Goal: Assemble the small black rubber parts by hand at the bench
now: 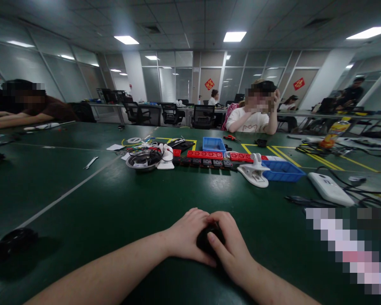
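Between my two hands is a small, dark, rounded object, low over the green table in front of me. My left hand curls round its left side, fingers over the far edge and thumb along the near side. From the right, my right hand closes on it, with the index finger arched over the top and the thumb resting on its face. Most of the object is covered by the fingers, so I cannot tell its exact kind.
Across the green table stand a metal bowl of cables, red power sockets, a white clamp and blue bins. A white power strip lies right, black cable left. A person sits opposite.
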Available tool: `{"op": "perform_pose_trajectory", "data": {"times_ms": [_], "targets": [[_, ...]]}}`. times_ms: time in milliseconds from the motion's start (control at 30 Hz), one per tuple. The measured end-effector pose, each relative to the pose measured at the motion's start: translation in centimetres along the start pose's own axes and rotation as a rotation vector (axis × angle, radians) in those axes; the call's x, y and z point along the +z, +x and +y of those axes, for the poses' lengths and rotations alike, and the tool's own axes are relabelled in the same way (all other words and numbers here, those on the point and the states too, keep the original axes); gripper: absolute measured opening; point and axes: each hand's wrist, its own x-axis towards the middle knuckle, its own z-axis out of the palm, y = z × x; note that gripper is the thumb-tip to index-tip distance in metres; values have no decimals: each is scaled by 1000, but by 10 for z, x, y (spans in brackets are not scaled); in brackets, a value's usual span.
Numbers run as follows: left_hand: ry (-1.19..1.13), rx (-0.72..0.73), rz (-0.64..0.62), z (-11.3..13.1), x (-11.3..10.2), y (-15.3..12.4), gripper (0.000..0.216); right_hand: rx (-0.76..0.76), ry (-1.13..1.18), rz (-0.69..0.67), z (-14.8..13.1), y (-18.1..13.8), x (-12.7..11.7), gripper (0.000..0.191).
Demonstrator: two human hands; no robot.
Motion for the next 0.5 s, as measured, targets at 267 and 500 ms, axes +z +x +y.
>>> {"op": "perform_pose_trajectory", "data": {"times_ms": [267,500], "targets": [[22,-32,5,-2,4,0,48,-11,-83,-34,-3,3,1,9],[22,6,34,-3,4,-1,37,-63,-39,-23,-2,3,-1,5]]}}
